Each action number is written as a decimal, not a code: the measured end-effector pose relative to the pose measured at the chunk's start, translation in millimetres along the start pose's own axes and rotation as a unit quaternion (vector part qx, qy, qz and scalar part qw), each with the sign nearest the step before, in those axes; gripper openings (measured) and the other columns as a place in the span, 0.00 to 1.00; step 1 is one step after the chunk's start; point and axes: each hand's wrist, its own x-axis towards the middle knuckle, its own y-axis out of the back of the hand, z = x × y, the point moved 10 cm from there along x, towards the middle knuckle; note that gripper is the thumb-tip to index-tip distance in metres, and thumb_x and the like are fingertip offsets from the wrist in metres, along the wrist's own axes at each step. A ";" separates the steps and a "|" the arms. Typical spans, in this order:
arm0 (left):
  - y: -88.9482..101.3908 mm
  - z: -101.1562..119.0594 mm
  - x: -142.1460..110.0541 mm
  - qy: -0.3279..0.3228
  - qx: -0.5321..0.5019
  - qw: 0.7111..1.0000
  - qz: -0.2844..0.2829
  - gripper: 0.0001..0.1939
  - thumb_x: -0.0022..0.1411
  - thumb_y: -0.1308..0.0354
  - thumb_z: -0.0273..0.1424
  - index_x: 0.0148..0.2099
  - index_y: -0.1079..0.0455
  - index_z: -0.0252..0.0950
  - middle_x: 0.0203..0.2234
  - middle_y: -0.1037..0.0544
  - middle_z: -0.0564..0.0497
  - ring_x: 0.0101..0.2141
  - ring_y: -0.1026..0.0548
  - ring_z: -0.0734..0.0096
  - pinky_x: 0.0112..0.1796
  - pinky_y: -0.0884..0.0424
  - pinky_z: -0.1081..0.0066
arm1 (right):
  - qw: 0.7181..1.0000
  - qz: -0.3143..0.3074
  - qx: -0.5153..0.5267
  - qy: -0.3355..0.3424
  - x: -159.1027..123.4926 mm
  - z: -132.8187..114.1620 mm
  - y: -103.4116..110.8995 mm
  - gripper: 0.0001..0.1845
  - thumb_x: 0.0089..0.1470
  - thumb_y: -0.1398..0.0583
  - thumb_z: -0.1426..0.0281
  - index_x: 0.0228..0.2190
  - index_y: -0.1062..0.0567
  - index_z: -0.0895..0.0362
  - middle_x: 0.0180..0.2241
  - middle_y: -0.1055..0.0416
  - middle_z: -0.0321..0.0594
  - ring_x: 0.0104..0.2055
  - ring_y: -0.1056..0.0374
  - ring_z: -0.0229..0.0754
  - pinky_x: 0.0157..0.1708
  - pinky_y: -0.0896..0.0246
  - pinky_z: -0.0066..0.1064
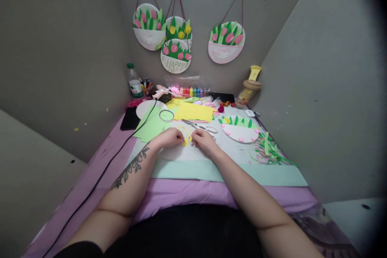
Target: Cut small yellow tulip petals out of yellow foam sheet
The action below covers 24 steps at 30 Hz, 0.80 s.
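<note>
My left hand and my right hand meet over the middle of the table, both with fingers pinched on a small yellow paper piece. They rest above a white paper plate. Just beyond my right hand lie scissors with light handles. A sheet of yellow paper lies behind them. To the right sits a paper-plate basket with green paper leaves and pink bits.
Green paper scraps pile at the right edge. A tape roll, green paper, black cable, bottle, paint pots and a yellow jar crowd the back. Finished tulip plates hang on the wall.
</note>
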 end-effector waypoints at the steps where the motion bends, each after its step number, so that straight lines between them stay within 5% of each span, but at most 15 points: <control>1: 3.1 -2.1 2.0 0.006 0.007 1.000 0.020 0.09 0.47 0.43 0.31 0.31 0.23 0.38 0.27 0.21 0.49 0.29 0.27 0.66 0.28 0.38 0.73 | 1.000 0.008 -0.016 0.006 -0.2 -1.9 3.7 0.06 0.47 0.45 0.66 0.23 0.33 0.55 0.17 0.35 0.30 0.19 0.40 0.35 0.21 0.48 0.25; 5: 0.9 -3.3 7.7 0.008 0.018 0.999 0.049 0.15 0.42 0.38 0.30 0.37 0.26 0.38 0.35 0.24 0.48 0.35 0.28 0.62 0.34 0.36 0.72 | 0.996 0.001 -0.091 0.018 -1.7 -6.5 8.7 0.06 0.45 0.44 0.69 0.20 0.29 0.56 0.20 0.31 0.33 0.24 0.37 0.37 0.24 0.47 0.26; 10: -5.5 -2.7 10.6 -0.004 -0.022 0.998 0.054 0.07 0.43 0.40 0.27 0.30 0.29 0.38 0.27 0.27 0.51 0.30 0.31 0.65 0.32 0.38 0.71 | 0.981 -0.020 -0.193 0.015 -4.0 -3.8 1.3 0.07 0.43 0.42 0.74 0.17 0.28 0.56 0.19 0.29 0.37 0.24 0.36 0.40 0.25 0.48 0.28; 15: 10.7 0.2 9.5 -0.012 -0.131 0.987 0.094 0.14 0.47 0.43 0.29 0.39 0.28 0.37 0.25 0.29 0.54 0.27 0.33 0.71 0.28 0.39 0.73 | 0.956 0.044 -0.289 0.030 -3.1 -13.7 29.0 0.09 0.52 0.44 0.69 0.34 0.24 0.56 0.33 0.24 0.46 0.37 0.32 0.48 0.35 0.44 0.33; 19: 20.8 1.7 8.9 -0.002 -0.253 0.960 0.124 0.15 0.50 0.44 0.34 0.42 0.29 0.37 0.27 0.28 0.54 0.26 0.32 0.74 0.26 0.39 0.75 | 0.932 0.088 -0.350 0.029 2.5 -13.4 62.8 0.17 0.52 0.44 0.72 0.44 0.26 0.61 0.49 0.31 0.57 0.53 0.40 0.57 0.47 0.48 0.38; 24: 22.9 -11.2 8.8 0.038 -0.395 0.901 0.177 0.15 0.49 0.40 0.39 0.36 0.37 0.37 0.30 0.25 0.52 0.29 0.26 0.74 0.28 0.35 0.76 | 0.931 0.063 -0.359 0.016 14.5 4.4 68.3 0.16 0.51 0.42 0.70 0.43 0.25 0.61 0.45 0.28 0.56 0.48 0.35 0.54 0.45 0.45 0.37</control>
